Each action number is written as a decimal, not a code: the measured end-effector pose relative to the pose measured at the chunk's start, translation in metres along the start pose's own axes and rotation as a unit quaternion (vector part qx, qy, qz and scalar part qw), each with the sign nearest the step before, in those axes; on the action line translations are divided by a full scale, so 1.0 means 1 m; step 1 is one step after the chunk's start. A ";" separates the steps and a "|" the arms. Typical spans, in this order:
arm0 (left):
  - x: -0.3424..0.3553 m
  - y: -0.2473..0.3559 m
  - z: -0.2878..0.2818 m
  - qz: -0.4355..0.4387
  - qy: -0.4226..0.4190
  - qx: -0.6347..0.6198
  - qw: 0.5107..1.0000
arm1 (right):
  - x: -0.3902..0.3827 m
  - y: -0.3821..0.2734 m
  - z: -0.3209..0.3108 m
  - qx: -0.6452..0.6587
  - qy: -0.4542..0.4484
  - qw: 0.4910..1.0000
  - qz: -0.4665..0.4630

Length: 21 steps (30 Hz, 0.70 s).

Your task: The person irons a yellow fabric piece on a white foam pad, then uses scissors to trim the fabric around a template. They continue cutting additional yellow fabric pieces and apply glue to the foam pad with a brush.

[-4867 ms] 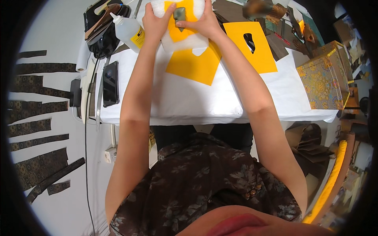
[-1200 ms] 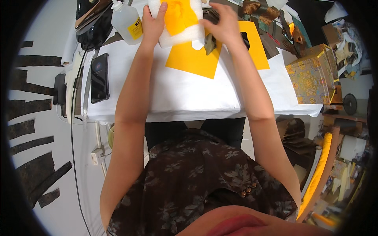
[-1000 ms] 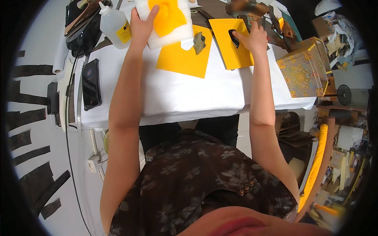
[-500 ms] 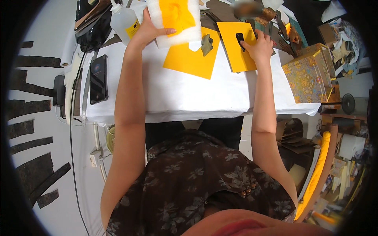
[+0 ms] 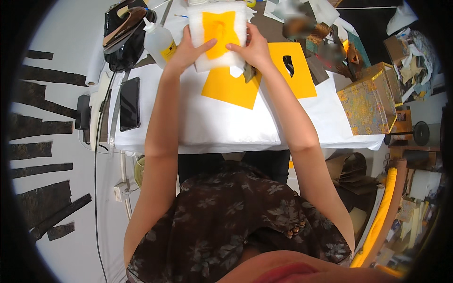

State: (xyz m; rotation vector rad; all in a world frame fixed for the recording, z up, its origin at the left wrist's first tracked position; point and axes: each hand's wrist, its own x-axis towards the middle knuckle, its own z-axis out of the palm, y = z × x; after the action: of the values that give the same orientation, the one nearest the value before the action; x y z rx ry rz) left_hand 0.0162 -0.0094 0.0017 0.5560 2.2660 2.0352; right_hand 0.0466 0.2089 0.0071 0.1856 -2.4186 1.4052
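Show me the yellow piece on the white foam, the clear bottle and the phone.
Yellow piece [image 5: 220, 31], head view: its middle.
Clear bottle [image 5: 158, 42], head view: its body.
Phone [image 5: 130, 104], head view: its dark face.

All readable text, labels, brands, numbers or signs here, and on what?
None legible.
Bottle: yellow label with dark print, too small to read.
Black object: faint lettering on its brown part, too small to read.
Phone: dark screen, no text visible.
Foam in both hands: no text seen.
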 end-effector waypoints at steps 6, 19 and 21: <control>-0.038 0.055 0.020 0.068 0.044 -0.018 0.997 | -0.018 -0.047 -0.069 0.108 -0.090 0.990 -0.004; -0.160 0.076 0.016 -0.101 0.236 -0.204 0.945 | -0.100 -0.153 -0.039 -0.219 -0.312 0.852 -0.360; -0.168 0.082 0.001 -0.119 0.238 -0.226 0.937 | -0.105 -0.157 -0.033 -0.228 -0.334 0.830 -0.384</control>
State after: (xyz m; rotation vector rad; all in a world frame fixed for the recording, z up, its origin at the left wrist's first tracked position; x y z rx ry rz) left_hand 0.1925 -0.0519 0.0473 -0.2570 1.8099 2.6386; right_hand 0.1955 0.1529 0.1134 1.5355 -2.5717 0.3924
